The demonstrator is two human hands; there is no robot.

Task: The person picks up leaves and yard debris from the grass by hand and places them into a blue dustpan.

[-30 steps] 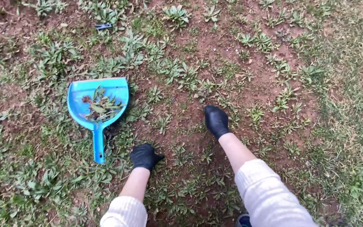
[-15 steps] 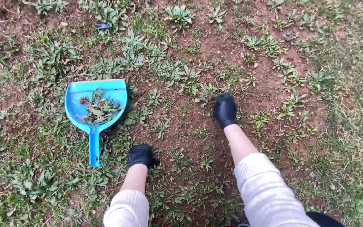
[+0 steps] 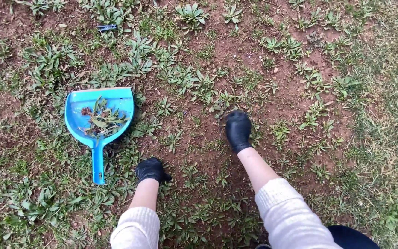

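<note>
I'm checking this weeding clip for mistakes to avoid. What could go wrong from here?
The right hand reaches a weed in packed soil; it may snap, leaving the root. The blue dustpan lies beyond the left hand, so pulled leaves could drop short. A knee could tip it.

No pkgs, labels, signs or screens in view, just bare soil w/ weeds and grass all over the ground.
</note>
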